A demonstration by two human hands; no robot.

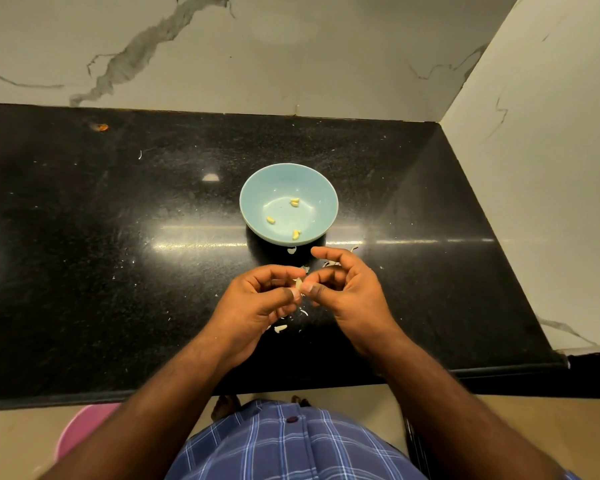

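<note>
Just in front of the light blue round ceramic bowl (244, 202), the left hand (257, 301) and the right hand (345, 287) meet over the black speckled stone counter (118, 237). Both pinch a small pale garlic clove (297, 282) between curled thumbs and fingertips, while the right index finger sticks out towards the bowl. Three yellowish peeled cloves (271, 220) lie inside the bowl. White papery skin scraps (280, 328) lie on the counter on the bowl's near side, beneath the hands.

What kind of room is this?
Most likely a kitchen. There's a shiny black stone counter against a marbled wall, a blue bowl with three peeled cloves, probably garlic, and papery skins scattered under the left hand and right hand, which pinch another clove.
</note>
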